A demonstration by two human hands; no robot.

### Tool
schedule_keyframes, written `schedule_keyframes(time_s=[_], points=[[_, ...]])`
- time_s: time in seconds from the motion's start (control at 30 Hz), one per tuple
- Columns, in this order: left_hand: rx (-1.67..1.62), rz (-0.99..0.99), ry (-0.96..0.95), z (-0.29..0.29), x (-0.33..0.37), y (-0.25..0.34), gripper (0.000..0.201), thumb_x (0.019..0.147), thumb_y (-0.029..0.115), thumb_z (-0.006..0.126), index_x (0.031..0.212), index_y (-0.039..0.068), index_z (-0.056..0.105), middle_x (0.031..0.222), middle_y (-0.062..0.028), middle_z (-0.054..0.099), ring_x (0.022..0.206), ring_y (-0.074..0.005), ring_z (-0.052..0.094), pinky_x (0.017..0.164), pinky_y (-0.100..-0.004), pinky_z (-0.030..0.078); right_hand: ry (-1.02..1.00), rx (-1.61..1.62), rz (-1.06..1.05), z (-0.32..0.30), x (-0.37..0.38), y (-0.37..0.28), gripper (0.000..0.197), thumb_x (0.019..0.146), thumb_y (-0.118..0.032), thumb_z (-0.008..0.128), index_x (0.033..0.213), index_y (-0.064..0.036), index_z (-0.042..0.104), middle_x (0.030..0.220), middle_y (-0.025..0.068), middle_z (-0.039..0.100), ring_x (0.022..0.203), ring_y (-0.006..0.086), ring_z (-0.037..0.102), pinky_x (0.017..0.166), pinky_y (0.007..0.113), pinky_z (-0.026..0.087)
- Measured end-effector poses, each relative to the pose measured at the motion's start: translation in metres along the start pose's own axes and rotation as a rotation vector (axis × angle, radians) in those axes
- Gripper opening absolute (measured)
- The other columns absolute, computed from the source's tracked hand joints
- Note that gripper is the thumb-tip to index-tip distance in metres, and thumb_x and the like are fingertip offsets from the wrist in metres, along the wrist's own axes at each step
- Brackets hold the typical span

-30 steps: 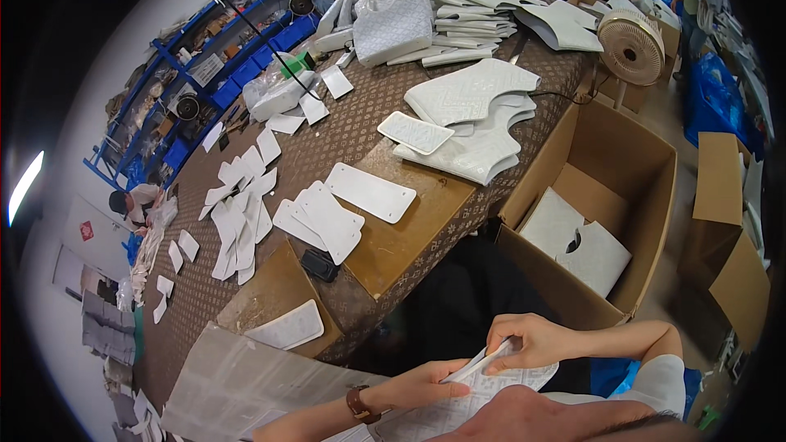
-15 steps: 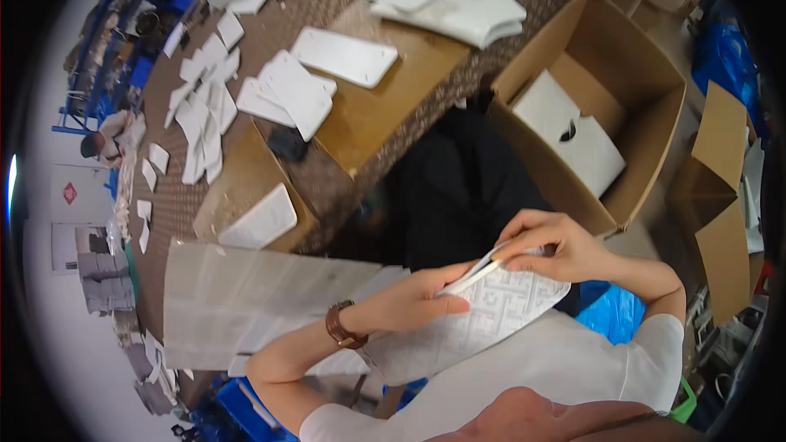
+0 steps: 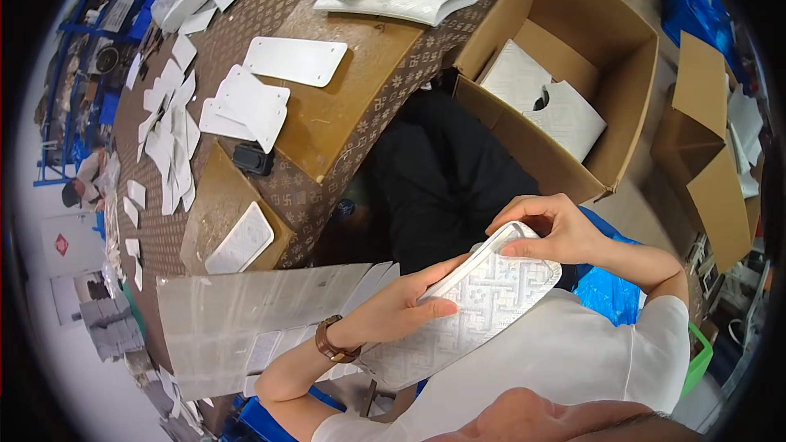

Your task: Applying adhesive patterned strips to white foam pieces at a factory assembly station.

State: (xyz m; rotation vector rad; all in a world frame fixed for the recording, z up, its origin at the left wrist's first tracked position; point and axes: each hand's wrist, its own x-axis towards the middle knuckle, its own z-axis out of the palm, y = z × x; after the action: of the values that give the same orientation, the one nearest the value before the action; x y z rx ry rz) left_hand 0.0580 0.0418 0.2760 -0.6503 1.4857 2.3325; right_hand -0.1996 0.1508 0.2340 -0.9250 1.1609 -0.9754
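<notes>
In front of my chest I hold a flat white panel [image 3: 483, 303] with rounded corners and a grey maze-like pattern. My left hand [image 3: 405, 307] is closed on its left edge, thumb on the patterned face and fingers behind. At the upper end, my right hand [image 3: 553, 233] pinches the rim between thumb and bent fingers. The rim there looks thick and layered; how the layers join cannot be made out. To the left, a grey board [image 3: 246, 336] stretches under my left forearm with similar pale panels on it.
On the brown patterned tablecloth [image 3: 307, 205] lie amber boards [image 3: 352, 106], plain white panels [image 3: 295, 60], a black block [image 3: 252, 159] and a heap of white pieces [image 3: 170, 127]. Larger patterned pieces [image 3: 409, 0] are stacked at the back. An open cardboard box [image 3: 634, 106] stands right.
The view has shifted, so the table and box sit further left and higher. My right fingers have moved along the panel's upper edge, and its rounded rim now shows more plainly.
</notes>
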Motion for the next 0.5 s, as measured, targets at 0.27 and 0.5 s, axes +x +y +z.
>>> schedule_keyframes(time_s=[0.27,0.5], points=[[0.207,0.112,-0.065,-0.006,0.009,0.004,0.068,0.098,0.017,0.056,0.153,-0.002,0.020,0.150,-0.0093,0.039,0.135,-0.0153,0.037,0.111,-0.0312,0.031,0.033,-0.113,-0.101,-0.005,-0.011,0.005,0.025,0.085,-0.012,0.077,0.107,-0.0002,0.070,0.102,0.0060,0.069,0.093,0.0106,0.064,0.083,0.026,0.052],[0.060,0.147,-0.085,-0.003,0.011,-0.006,0.064,0.097,0.023,0.059,0.150,0.001,0.030,0.141,-0.0084,0.048,0.129,-0.0162,0.045,0.107,-0.0322,0.037,-0.082,-0.086,-0.004,-0.007,-0.014,0.011,0.025,0.089,-0.016,0.074,0.109,-0.0010,0.068,0.100,0.0039,0.068,0.092,0.0078,0.062,0.080,0.024,0.051]])
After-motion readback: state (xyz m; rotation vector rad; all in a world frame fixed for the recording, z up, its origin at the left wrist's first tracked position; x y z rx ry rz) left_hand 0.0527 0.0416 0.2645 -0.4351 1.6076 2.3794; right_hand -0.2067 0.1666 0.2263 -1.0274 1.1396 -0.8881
